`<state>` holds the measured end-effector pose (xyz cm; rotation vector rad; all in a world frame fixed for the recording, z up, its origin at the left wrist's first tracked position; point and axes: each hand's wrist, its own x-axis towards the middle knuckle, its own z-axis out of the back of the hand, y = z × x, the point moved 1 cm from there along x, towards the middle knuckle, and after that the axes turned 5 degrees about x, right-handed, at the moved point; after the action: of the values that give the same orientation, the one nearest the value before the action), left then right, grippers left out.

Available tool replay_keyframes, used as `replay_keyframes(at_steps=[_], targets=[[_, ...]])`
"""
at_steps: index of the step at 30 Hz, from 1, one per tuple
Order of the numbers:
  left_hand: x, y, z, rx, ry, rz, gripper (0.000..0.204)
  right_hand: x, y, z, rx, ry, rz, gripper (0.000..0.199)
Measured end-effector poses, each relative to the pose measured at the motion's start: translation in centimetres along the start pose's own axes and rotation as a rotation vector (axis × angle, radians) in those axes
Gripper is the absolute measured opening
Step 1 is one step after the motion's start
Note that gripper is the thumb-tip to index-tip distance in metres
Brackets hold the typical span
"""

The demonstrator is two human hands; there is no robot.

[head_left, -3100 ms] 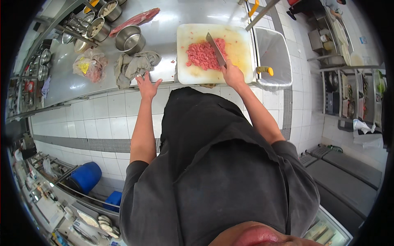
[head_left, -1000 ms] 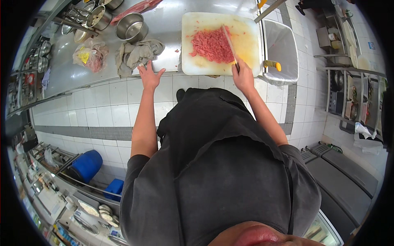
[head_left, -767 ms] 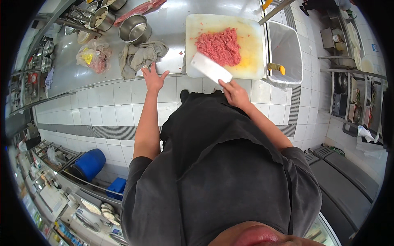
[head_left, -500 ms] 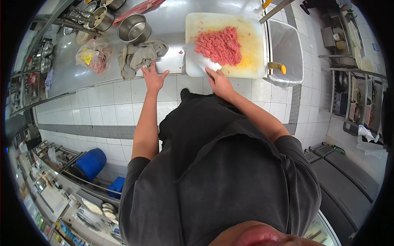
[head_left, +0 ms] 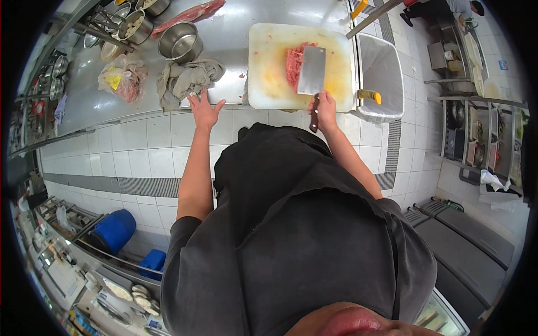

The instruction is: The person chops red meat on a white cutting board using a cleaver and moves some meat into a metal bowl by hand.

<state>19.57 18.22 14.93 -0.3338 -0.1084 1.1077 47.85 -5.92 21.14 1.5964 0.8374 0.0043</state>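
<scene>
Two hands were at work in the head view. My right hand (head_left: 324,107) had its fingers clamped round the dark handle of the cleaver (head_left: 311,71), whose broad blade lay flat over the minced meat (head_left: 292,63) on the white cutting board (head_left: 269,73). My left hand (head_left: 204,110) rested with fingers spread apart, holding nothing, on the front edge of the steel table (head_left: 235,39), just beside the crumpled grey cloth (head_left: 185,81).

I judged the cleaver heavy and stiff, top-weighted toward the blade, so the handle close to the blade was the place to grip it; a greasy handle could have slipped. The mince looked soft, wet and sticky, likely to cling to the steel.

Around the board, a steel bowl (head_left: 179,40) stood behind the cloth, a slab of raw meat (head_left: 188,12) lay beyond it, and a plastic bag (head_left: 120,78) sat further left. A lined bin (head_left: 380,78) stood right of the board, with a yellow-handled tool (head_left: 370,96) at its near rim. Nothing blocked the cleaver; the cloth crowded my left hand.
</scene>
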Motion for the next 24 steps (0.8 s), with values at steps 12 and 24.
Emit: replay_keyframes(at_steps=[12, 24], targets=[[-0.1, 0.0, -0.4, 0.023, -0.021, -0.021, 0.094, 1.7, 6.3, 0.4, -1.311, 0.067, 0.678, 0.024], [0.2, -0.1, 0.2, -0.021, 0.01, -0.001, 0.094, 5.3, 7.8, 2.8, -1.487, 0.232, 0.496, 0.025]])
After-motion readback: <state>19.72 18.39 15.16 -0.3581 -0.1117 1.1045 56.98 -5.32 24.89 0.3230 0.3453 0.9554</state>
